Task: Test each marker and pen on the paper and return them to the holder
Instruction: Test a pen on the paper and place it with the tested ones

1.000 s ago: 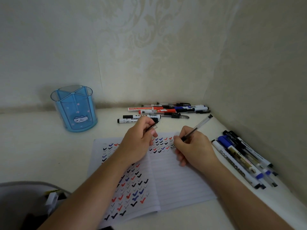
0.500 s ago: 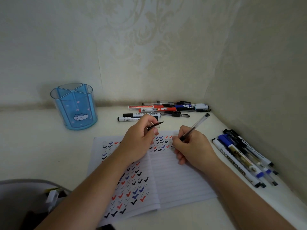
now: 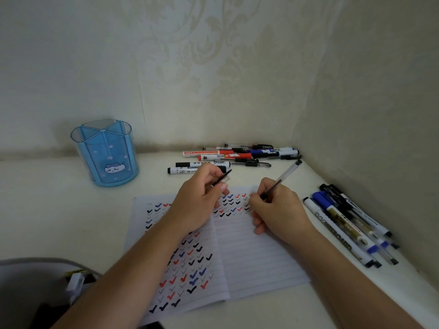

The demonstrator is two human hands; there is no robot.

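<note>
Left hand (image 3: 202,203) is tipping the pen cap (image 3: 222,178) further out past its fingertips than a second ago, pinching it over the top edge of the notebook (image 3: 261,257). Right hand (image 3: 278,210) is gripping the gel pen (image 3: 282,178) in a writing hold, tip hidden behind its fingers among the tick rows, barrel slanting to upper right. Blue holder (image 3: 104,160) is standing left of centre, well apart. Loose pens (image 3: 237,155) are lying upper centre, another bunch (image 3: 344,222) at right
</note>
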